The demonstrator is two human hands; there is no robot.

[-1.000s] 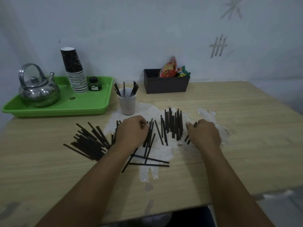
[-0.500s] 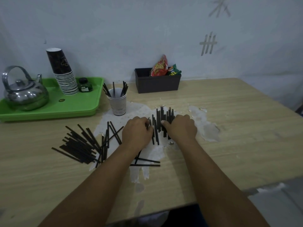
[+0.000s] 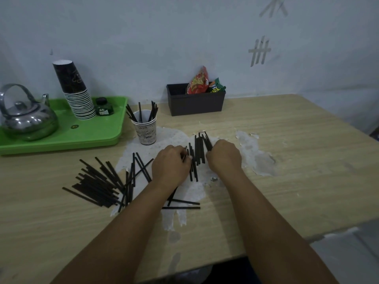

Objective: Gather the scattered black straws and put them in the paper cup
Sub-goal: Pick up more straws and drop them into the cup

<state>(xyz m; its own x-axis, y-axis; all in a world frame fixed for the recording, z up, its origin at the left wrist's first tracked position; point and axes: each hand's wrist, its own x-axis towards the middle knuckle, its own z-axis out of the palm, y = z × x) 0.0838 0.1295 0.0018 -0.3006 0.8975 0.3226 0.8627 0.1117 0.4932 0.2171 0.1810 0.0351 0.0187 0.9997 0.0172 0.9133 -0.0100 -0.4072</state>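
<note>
A white paper cup stands upright behind my hands with several black straws sticking out of it. A bunch of black straws lies lengthwise on the table between my hands. My left hand presses on the bunch from the left, fingers curled on some straws. On the right side, my right hand curls its fingers around the straws there. A bigger heap of straws lies to the left, and two loose straws lie crosswise near my left forearm.
A green tray at the back left carries a steel kettle, a stack of dark paper cups and a small green bottle. A dark box with snack packets stands against the wall. The table edge runs on the right.
My right hand moved left toward my left hand, pushing the spread straws into a tighter bunch between them. The camera view shifted a little.
</note>
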